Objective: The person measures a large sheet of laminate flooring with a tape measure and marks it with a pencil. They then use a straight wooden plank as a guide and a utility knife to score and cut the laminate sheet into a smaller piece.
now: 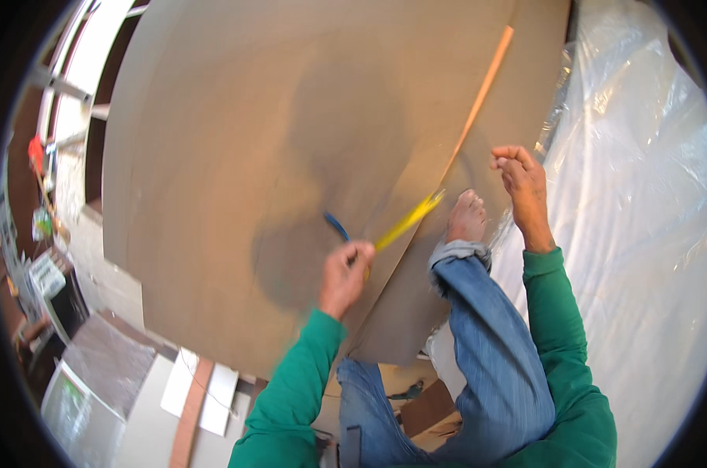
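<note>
My left hand (pixel 345 277) grips a long yellow tool (pixel 404 222) with a pale tip, slightly blurred. A curved blue thing (pixel 335 225) shows just above that hand, over a large brown board (pixel 205 156). A thin orange-brown strip (pixel 482 93) lies diagonally on the board, its lower end near the yellow tool. My right hand (pixel 523 187) is raised with curled fingers near the board's right side; whether it holds anything small is unclear. My bare foot (pixel 466 214) rests on the board between my two hands.
Wrinkled clear plastic sheeting (pixel 634 218) covers the right side. At the left are a pale ladder-like frame (pixel 69 86), cluttered items and a dark box (pixel 57 296). Below the board lie white panels (pixel 178 390) and a reddish plank (pixel 188 421).
</note>
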Available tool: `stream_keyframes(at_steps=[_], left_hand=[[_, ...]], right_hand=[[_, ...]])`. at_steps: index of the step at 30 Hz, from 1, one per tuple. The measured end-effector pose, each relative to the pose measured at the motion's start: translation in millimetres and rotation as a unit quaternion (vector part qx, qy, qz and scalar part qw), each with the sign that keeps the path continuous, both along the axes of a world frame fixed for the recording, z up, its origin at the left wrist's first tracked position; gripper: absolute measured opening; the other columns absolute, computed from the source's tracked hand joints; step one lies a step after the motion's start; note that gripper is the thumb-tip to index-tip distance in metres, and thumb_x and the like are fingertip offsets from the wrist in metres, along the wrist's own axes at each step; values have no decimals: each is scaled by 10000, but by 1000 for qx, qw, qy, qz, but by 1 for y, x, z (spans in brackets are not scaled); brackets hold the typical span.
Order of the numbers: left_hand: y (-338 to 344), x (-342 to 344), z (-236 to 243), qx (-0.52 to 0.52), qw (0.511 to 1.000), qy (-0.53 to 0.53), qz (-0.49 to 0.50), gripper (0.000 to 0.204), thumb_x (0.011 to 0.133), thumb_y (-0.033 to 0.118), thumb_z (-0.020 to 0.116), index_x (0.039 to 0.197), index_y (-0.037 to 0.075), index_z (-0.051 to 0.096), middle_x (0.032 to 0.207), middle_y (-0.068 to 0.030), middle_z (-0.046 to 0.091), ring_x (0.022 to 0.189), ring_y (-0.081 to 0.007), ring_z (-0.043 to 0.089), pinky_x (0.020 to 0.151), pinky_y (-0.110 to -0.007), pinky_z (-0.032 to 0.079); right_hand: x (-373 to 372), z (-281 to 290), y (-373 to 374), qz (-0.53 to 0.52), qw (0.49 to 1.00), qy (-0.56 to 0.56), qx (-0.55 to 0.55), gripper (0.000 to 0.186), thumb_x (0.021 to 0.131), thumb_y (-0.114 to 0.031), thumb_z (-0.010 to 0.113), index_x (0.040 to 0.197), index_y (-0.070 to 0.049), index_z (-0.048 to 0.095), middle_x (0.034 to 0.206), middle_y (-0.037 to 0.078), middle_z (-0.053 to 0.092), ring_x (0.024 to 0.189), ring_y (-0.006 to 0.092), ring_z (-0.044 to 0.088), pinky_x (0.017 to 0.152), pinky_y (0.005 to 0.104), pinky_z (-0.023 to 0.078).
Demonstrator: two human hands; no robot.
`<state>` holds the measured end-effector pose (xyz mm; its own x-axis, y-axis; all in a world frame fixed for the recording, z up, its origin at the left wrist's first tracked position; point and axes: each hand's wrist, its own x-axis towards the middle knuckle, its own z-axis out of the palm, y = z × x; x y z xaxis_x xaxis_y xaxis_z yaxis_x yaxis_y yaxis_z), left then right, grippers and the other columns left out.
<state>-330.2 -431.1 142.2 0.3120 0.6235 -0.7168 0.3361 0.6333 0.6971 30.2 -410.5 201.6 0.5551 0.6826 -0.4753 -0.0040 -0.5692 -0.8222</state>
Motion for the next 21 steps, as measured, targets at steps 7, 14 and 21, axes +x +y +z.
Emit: stream_keyframes(at_steps=[7,14,21], left_hand=[[-198,-161,100,-198,980,-18,4,337,1027,323,705,1136,5,710,922,-14,685,871,-88,607,801,-273,509],[-277,-282,85,-174,969,99,142,368,1011,320,700,1247,40,671,948,-29,664,835,-129,632,730,-315,556],[-337,-376,66,-299,900,80,307,341,1010,364,598,1249,124,643,1075,-39,647,845,-186,659,662,-408,593]], right_hand=[[-76,90,-83,-15,998,34,-42,230,991,-163,633,1164,-21,684,891,14,685,555,13,368,502,190,283],[-161,202,-173,-69,993,-42,-84,220,992,-219,663,1078,-19,700,827,14,674,541,12,362,491,192,278],[-195,225,-188,25,975,-189,-111,355,1018,-325,695,866,-5,684,742,33,635,638,75,518,593,234,397]])
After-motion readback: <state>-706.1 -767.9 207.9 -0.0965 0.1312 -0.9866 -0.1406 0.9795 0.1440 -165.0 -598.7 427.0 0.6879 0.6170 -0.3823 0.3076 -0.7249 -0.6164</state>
